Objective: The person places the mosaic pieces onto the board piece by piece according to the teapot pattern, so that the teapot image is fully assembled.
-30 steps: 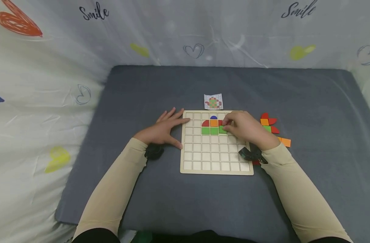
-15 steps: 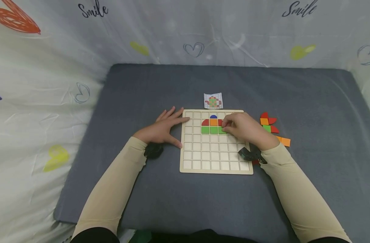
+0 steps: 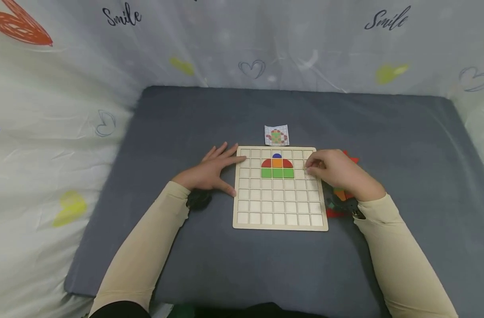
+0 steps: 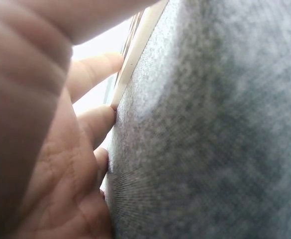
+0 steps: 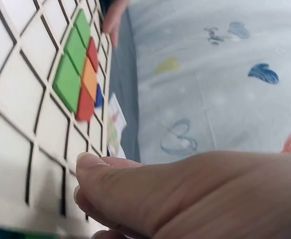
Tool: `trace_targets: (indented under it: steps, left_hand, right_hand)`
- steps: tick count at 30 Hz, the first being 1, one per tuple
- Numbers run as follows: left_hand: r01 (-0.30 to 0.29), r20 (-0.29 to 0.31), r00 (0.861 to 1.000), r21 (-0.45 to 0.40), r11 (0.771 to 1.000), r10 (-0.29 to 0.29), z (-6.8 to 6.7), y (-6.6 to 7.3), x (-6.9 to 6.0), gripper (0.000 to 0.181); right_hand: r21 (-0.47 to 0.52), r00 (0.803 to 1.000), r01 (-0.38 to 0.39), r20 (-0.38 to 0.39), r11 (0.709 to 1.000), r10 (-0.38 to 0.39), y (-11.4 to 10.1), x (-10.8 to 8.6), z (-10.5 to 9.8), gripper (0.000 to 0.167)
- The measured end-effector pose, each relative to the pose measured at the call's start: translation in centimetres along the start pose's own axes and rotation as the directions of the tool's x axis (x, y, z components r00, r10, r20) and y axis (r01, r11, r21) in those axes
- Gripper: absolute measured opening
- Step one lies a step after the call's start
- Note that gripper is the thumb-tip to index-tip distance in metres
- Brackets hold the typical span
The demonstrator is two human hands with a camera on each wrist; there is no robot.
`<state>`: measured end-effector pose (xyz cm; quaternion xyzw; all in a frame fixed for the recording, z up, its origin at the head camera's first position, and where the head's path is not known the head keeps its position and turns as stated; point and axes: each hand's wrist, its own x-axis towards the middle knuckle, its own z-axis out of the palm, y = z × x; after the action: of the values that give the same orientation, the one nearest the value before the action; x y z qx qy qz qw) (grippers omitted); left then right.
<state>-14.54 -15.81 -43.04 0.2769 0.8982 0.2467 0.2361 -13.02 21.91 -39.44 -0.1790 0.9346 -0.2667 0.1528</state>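
Observation:
A wooden grid board (image 3: 280, 223) lies on the dark grey table, with coloured tiles set in its upper cells. Three green square tiles (image 3: 277, 173) form a row. Above them an orange square (image 3: 277, 163) sits between two red quarter-round tiles (image 3: 266, 163), topped by a blue half-round tile (image 3: 277, 155). My left hand (image 3: 206, 173) rests spread at the board's left edge, its fingertips touching the frame. Over the board's right side hovers my right hand (image 3: 339, 172), fingers loosely bent. Nothing shows between its thumb (image 5: 115, 186) and fingers in the right wrist view.
A small printed picture card (image 3: 276, 135) lies just beyond the board's far edge. Loose tiles, including a red one (image 3: 334, 213) and an orange one (image 3: 339, 193), lie right of the board, partly hidden by my right hand and wrist. A pale curtain (image 3: 226, 39) hangs behind the table.
My right hand has come away from the rightmost green tile and moved right. That green tile now lies flush in the row. My left hand stays at the board's edge.

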Motion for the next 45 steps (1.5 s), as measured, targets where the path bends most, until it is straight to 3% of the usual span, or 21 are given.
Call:
trace_targets:
  steps: [6,12,17,23,35,40,45]
  left_hand:
    - [0.001,0.0,1.0,-0.003,1.0,-0.001,0.1,0.0,-0.2,0.111]
    - [-0.005,0.001,1.0,0.0,1.0,0.005,0.0,-0.2,-0.2,0.111]
    - [-0.004,0.001,1.0,-0.001,1.0,0.004,-0.1,-0.2,-0.2,0.112]
    - [-0.007,0.0,1.0,-0.002,1.0,0.007,-0.1,0.0,-0.2,0.112]
    - [-0.001,-0.002,1.0,0.004,1.0,0.001,0.0,-0.1,-0.3,0.112]
    - [-0.004,-0.002,1.0,0.002,1.0,0.004,0.0,-0.2,-0.2,0.112]
    - [0.0,0.005,1.0,0.003,1.0,0.0,-0.1,-0.2,-0.2,0.112]
  right_hand:
    - [-0.027,0.998,-0.048,-0.041,0.998,0.047,1.8,-1.3,-1.3,0.015]
    - [-0.023,0.994,-0.106,-0.029,0.994,0.105,3.6,-1.9,-1.6,0.022]
    - [-0.026,0.996,-0.087,-0.027,0.996,0.086,4.1,-1.7,-0.9,0.032]
    - [-0.055,0.997,-0.075,-0.034,0.996,0.074,3.9,-1.4,-0.6,0.038]
    - [-0.055,0.988,-0.088,-0.132,0.995,0.08,3.2,-1.5,-0.6,0.016]
    - [-0.045,0.981,-0.082,-0.178,0.996,0.073,2.5,-1.9,-0.9,0.015]
    - [-0.025,0.983,-0.079,-0.166,0.997,0.073,1.5,-2.0,-0.9,0.017]
